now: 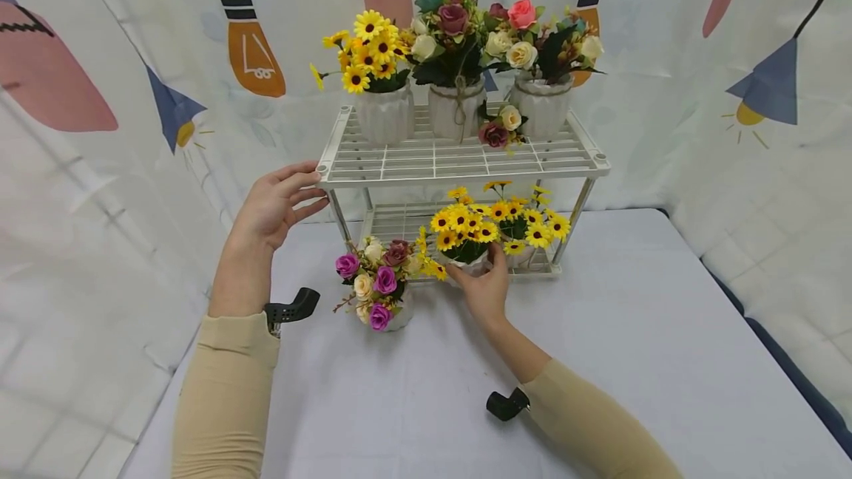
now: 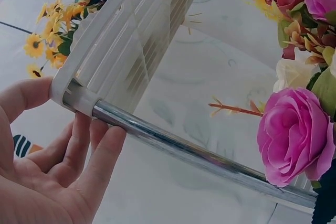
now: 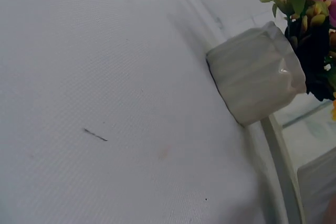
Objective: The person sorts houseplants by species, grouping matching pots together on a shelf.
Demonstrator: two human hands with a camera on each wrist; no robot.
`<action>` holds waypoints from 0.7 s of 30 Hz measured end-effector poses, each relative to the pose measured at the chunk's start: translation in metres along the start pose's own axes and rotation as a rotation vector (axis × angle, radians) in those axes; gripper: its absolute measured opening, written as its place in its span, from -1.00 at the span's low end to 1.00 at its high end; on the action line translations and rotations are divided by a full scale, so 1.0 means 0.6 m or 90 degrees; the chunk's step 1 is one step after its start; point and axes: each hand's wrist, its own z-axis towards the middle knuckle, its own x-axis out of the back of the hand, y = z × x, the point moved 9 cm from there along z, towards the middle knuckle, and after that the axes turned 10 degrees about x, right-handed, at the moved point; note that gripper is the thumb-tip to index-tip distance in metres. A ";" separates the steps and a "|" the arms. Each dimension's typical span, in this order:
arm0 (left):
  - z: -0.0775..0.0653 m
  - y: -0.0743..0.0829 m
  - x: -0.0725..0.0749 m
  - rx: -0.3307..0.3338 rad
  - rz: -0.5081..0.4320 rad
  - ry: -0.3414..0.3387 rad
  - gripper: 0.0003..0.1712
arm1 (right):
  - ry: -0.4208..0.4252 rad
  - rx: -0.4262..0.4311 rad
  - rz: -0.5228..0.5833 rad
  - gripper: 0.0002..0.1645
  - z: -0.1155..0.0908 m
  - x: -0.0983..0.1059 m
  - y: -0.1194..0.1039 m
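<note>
A white two-tier wire rack stands on the table. My left hand grips its upper front-left corner; in the left wrist view one finger lies over the corner and other fingertips meet the metal post. On the lower shelf, my right hand holds a white pot of yellow daisies between thumb and fingers, the pot partly hidden by the blooms and hand. Right beside it is another pot of yellow daisies. A white pot with purple and cream roses sits on the table before the rack's left side.
On the upper shelf stand a pot of yellow daisies, a pot of mixed roses and a third rose pot with blooms hanging low in front. A white cloth covers the table. Behind hangs a printed curtain.
</note>
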 end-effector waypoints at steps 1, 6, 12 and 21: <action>0.000 0.000 0.000 0.000 -0.001 0.000 -0.34 | 0.004 -0.002 -0.006 0.15 0.003 -0.003 0.003; 0.000 0.000 0.000 -0.004 -0.001 -0.002 -0.34 | 0.031 -0.004 -0.020 -0.03 0.019 -0.015 0.010; 0.000 -0.003 0.000 -0.003 0.000 -0.003 -0.34 | 0.043 0.002 -0.037 -0.13 0.036 -0.022 0.012; 0.000 0.000 -0.001 -0.009 -0.001 -0.003 -0.34 | 0.026 -0.010 -0.083 -0.24 0.051 -0.030 0.021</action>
